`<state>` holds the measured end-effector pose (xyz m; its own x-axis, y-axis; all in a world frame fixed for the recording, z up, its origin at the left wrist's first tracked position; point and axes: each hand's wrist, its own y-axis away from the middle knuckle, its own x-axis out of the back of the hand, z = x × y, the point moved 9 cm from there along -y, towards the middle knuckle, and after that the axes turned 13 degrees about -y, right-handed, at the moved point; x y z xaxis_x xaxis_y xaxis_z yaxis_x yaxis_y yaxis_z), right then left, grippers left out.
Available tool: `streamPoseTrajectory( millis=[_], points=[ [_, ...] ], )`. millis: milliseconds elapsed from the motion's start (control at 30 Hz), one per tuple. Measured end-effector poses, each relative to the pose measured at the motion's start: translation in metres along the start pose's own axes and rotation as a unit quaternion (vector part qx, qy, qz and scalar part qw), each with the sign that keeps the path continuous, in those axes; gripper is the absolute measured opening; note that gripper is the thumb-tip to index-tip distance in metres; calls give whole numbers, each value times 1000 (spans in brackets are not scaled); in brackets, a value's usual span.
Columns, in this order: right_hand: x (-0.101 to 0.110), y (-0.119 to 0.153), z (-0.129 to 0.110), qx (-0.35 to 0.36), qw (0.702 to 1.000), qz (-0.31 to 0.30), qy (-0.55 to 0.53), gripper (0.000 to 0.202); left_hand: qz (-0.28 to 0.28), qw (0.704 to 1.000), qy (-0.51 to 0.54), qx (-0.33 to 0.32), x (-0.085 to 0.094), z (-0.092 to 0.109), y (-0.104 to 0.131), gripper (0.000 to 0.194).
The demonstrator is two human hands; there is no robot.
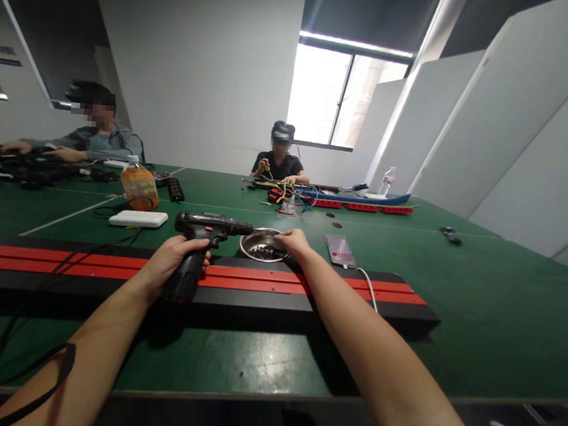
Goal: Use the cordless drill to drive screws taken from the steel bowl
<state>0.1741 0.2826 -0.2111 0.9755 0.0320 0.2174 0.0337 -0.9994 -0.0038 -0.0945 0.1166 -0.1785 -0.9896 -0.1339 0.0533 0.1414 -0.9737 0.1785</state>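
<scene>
My left hand [181, 257] is wrapped round the grip of a black cordless drill [196, 238], whose chuck points right toward a shallow metal bowl [247, 244]. Small dark pieces that look like screws [263, 253] lie in the bottom of the bowl. At the bowl's right rim is my right hand [294, 242], its fingers pinched together; whatever they hold is too small or hidden to make out. Below both hands runs a long black bar with red strips [243, 279], lying across the green table [479, 309].
A phone [340, 251] with a white cable lies right of the bowl. To the left are a white power bank [138, 219] and an orange drink bottle [140, 184]. Across the table, one person handles coloured wires [292, 197]; another sits by dark cables [29, 167].
</scene>
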Motion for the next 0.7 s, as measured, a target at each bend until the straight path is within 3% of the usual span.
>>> streamPoseTrajectory(
  millis=[267, 700],
  points=[
    [-4, 13, -7, -25, 987, -3, -161, 5, -8, 1000, -9, -8, -1, 0, 2, 19],
    [-6, 19, -14, -30, 979, -26, -200, 6, -22, 999, -20, -25, 1, -2, -3, 24]
  ],
)
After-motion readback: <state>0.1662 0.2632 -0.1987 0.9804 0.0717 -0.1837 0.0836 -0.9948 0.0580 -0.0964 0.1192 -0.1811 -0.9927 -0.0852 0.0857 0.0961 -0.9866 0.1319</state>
